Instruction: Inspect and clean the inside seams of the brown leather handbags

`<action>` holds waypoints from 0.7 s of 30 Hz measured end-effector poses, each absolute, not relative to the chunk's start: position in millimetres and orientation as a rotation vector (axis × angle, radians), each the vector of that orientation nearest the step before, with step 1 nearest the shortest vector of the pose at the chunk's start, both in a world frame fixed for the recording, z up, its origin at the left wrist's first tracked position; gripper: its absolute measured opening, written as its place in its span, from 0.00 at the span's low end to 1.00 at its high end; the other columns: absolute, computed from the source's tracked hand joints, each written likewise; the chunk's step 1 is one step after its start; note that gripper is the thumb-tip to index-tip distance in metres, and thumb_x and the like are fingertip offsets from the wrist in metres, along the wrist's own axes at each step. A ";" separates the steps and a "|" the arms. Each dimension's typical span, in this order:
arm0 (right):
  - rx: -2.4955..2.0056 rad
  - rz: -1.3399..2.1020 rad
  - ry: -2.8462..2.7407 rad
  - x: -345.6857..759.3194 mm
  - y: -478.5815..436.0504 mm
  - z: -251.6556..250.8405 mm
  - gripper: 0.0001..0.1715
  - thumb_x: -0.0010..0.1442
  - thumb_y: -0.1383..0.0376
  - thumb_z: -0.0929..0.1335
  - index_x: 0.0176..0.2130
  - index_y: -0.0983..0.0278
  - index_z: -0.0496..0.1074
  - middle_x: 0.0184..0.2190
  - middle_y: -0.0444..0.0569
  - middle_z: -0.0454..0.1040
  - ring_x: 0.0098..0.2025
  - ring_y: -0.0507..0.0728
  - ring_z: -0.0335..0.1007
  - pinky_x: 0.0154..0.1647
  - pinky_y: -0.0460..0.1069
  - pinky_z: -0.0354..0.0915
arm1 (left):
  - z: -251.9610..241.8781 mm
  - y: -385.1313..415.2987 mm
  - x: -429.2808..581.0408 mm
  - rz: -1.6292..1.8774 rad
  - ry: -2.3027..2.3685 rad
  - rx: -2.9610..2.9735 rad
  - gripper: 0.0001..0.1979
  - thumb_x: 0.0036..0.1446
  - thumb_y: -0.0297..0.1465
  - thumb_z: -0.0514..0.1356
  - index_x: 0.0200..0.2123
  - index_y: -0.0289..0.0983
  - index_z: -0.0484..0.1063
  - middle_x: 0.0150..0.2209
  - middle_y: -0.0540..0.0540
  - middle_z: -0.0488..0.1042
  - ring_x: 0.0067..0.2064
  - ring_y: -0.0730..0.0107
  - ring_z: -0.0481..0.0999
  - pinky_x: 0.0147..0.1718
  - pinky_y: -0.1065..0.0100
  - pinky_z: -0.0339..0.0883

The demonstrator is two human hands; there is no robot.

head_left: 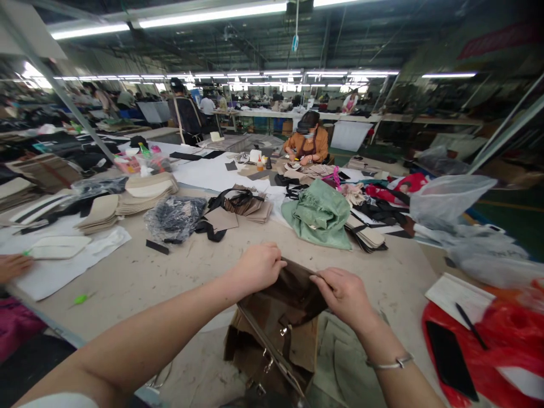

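Observation:
A brown bag (293, 294) with metal clasps hangs at the near table edge, its mouth facing me. My left hand (261, 266) is closed on the far rim at its left side. At the right side of the same rim, my right hand (346, 294) pinches the edge between thumb and fingers. Below the bag's mouth lies a brown cardboard box (238, 343), partly hidden by the bag. Light green cloth (344, 357) lies to the right of the box.
A green cloth bundle (321, 212), a plastic-wrapped bundle (176, 218) and stacked beige panels (144, 195) lie across the table. At right, a black phone (450, 360) rests on red plastic. A co-worker's hand (15, 266) shows at far left; another person (310, 141) sits opposite.

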State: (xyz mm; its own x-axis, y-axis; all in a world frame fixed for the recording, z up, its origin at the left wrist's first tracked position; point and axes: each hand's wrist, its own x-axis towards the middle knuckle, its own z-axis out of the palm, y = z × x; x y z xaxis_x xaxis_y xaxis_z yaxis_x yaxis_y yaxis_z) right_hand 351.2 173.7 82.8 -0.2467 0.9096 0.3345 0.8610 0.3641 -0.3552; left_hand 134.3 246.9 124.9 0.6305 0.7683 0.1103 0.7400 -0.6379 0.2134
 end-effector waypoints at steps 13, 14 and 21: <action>-1.635 -0.133 -2.330 336.3 188.1 93.8 0.23 0.63 0.54 0.60 0.22 0.62 0.69 0.21 0.45 0.71 0.25 0.52 0.66 0.25 0.47 0.51 | 124.0 246.1 134.1 0.311 1.277 2.700 0.12 0.57 0.35 0.54 0.27 0.34 0.71 0.31 0.45 0.72 0.32 0.67 0.72 0.31 0.68 0.63; -1.630 -0.173 -2.331 335.9 187.3 92.6 0.24 0.63 0.54 0.60 0.22 0.62 0.68 0.20 0.45 0.70 0.25 0.52 0.65 0.26 0.47 0.51 | 123.7 246.3 134.3 0.311 1.278 2.697 0.12 0.57 0.35 0.54 0.27 0.34 0.71 0.31 0.45 0.73 0.32 0.67 0.72 0.31 0.68 0.63; -1.698 -0.102 -2.391 339.1 186.2 103.7 0.22 0.59 0.46 0.62 0.29 0.58 0.73 0.24 0.44 0.75 0.24 0.54 0.68 0.24 0.48 0.51 | 125.9 246.2 137.0 0.289 1.250 2.680 0.12 0.57 0.34 0.54 0.27 0.33 0.72 0.32 0.43 0.73 0.33 0.65 0.73 0.32 0.67 0.65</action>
State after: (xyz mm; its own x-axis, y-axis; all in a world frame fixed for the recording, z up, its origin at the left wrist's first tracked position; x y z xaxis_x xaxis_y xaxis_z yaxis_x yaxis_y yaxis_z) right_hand 339.1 186.2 103.7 -0.3161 0.9259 0.2070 0.9401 0.3351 -0.0630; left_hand 137.0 246.2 125.9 0.6298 0.7699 0.1033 0.7370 -0.6342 0.2338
